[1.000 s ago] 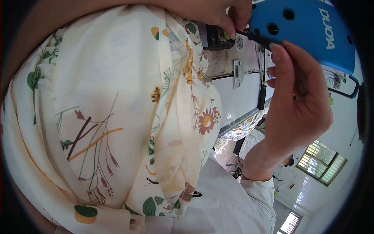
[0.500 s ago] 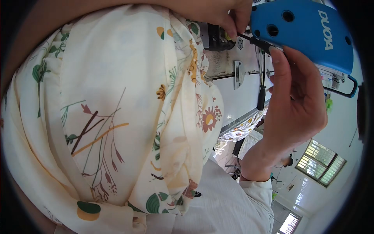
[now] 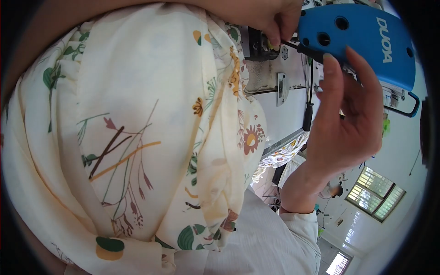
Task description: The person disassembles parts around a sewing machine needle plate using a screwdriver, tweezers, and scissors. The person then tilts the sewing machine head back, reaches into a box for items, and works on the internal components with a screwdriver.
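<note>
A black-handled screwdriver [image 3: 310,52] spans the space between my two hands, beside a sewing machine with a blue head [image 3: 357,34]. My right hand [image 3: 346,101] has its thumb on the handle; the index finger is raised away from it, and the other fingers curl behind. At the screwdriver's thin end, my left hand [image 3: 282,25] pinches its fingertips together beside a small yellowish part; what they grip is hidden. Close by on the machine bed [image 3: 263,73] lies a slotted metal needle plate [image 3: 282,89]. A second screwdriver [image 3: 308,117] lies near the right wrist.
Floral cream fabric [image 3: 137,82] fills the left of the view over my body. A dark machine part [image 3: 261,48] sits below my left hand. Patterned cloth [image 3: 286,151] hangs past the table edge. Another person [image 3: 331,190] is in the background, near a window [image 3: 376,193].
My right index finger has lifted and spread away from the screwdriver handle, while the thumb stays at it. The left hand holds about the same place. The whole view has shifted slightly.
</note>
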`<action>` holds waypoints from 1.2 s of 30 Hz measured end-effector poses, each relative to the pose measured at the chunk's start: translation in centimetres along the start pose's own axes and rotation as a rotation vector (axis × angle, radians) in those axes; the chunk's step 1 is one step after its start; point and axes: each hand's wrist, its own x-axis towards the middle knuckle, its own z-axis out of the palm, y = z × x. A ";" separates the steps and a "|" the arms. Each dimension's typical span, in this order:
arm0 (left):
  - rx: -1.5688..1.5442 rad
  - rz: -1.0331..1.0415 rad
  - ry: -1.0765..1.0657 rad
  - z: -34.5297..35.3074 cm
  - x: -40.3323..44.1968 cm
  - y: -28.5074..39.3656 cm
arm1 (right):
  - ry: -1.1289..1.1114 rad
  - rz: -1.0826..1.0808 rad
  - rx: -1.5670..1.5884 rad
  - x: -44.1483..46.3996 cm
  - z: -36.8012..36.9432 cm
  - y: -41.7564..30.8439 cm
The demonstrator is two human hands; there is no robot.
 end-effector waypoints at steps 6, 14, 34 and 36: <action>-0.043 -0.117 -0.016 -0.3 -0.1 1.5 | 0.051 -0.004 -0.025 0.1 0.6 0.2; -0.058 0.042 -0.149 -3.3 0.7 2.3 | -0.004 0.026 -0.019 1.1 0.1 -0.9; -0.030 -0.109 -0.037 -1.1 0.2 1.3 | -0.083 0.073 -0.153 1.9 -0.9 -1.9; -0.046 -0.111 -0.048 -0.9 0.3 1.4 | -0.092 0.066 -0.118 1.6 -0.9 -1.8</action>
